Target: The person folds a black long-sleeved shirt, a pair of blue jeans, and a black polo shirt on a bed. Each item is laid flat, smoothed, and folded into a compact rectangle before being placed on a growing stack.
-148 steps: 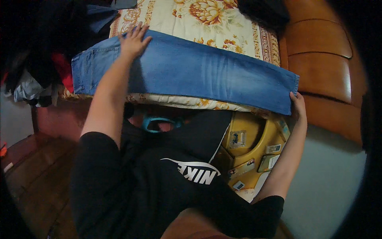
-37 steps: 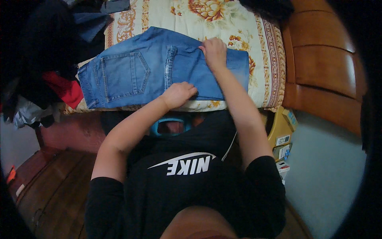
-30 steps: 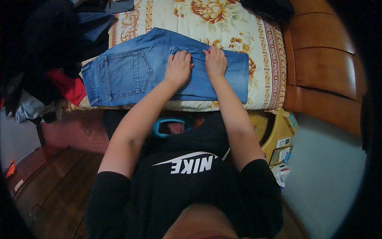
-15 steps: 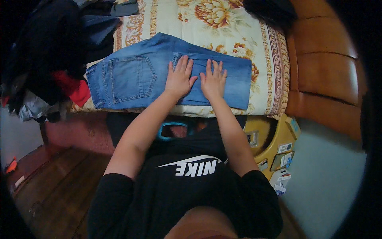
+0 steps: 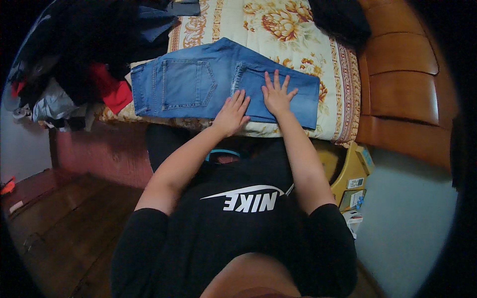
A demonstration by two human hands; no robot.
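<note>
A pair of blue jeans lies folded on the flowered bedspread, its waistband to the left and a back pocket facing up. The lower leg is turned back over the rest, with the frayed hem near the middle. My left hand rests on the jeans below that hem, fingers stretched out, its heel at the bed's near edge. Farther right, my right hand lies flat on the folded leg with its fingers spread. Neither hand grips the cloth.
Dark clothes are heaped at the left, with a red garment among them. A dark bundle lies at the far right. Beyond the bed's right end stands a brown padded headboard, and a yellow stand is below it.
My left hand has slid nearer the bed's front edge, while my right hand has moved slightly right and spread its fingers. The whole view has shifted, and the jeans appear farther right.
</note>
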